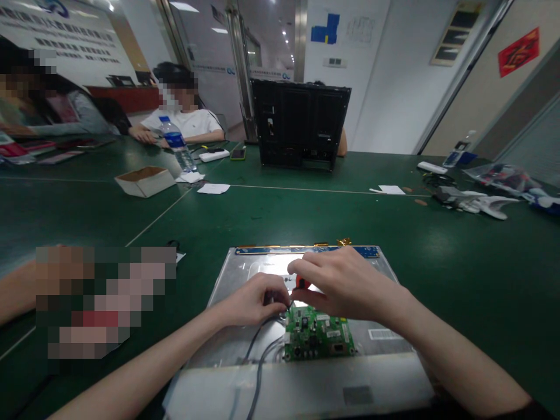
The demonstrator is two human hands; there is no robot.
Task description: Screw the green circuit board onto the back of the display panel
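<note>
A silver metal panel (pixel 227 350) lies flat on the green table, with a green circuit board (pixel 319 335) on its middle and a blue strip board (pixel 365 251) along its far edge. My right hand (pixel 336 283) is closed round a red and black tool (pixel 301 282), whose lower end points at the board's far left corner. Close beside its tip, my left hand (pixel 262 297) pinches something too small to make out, near a dark cable (pixel 258 379) that runs toward me across the panel.
Beyond the panel stand a black monitor back (pixel 301 122), a water bottle (pixel 175 143) and an open box (pixel 145 182). Bagged items and cables (pixel 472 201) lie at the right. Another person's arm (pixel 17 291) reaches in at the left; other people sit farther back.
</note>
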